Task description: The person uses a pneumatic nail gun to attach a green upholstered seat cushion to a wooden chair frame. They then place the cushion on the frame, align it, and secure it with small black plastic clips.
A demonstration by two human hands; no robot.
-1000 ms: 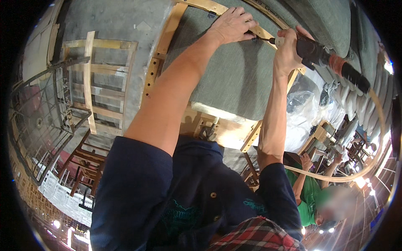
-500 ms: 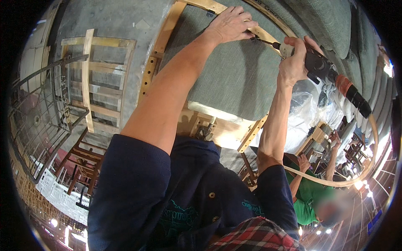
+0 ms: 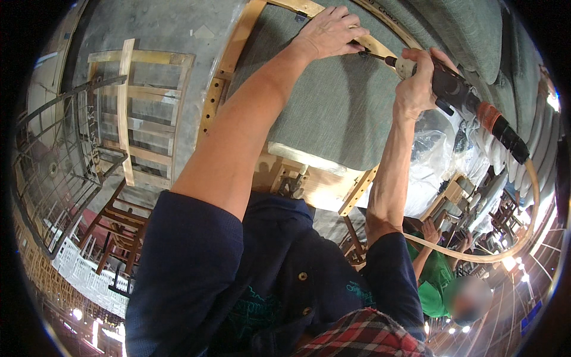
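R hand (image 3: 416,83) wraps its fingers round the driver (image 3: 453,88), bit (image 3: 377,56) at the small dark fitting (image 3: 362,52) by the wood rail (image 3: 373,44); L hand's (image 3: 333,34) fingers curl over rail, can't tell if pinching fitting. Prob. best: bit straight, pressure steady, L fingers clear. Grey-green padded panel (image 3: 321,107) adj. rail; concrete floor (image 3: 160,30), slatted frame (image 3: 125,107) L, co-worker (image 3: 436,291) R.

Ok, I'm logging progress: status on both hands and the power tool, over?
Right hand gripping power tool. Left hand over wooden frame. Left thumb close to bit.
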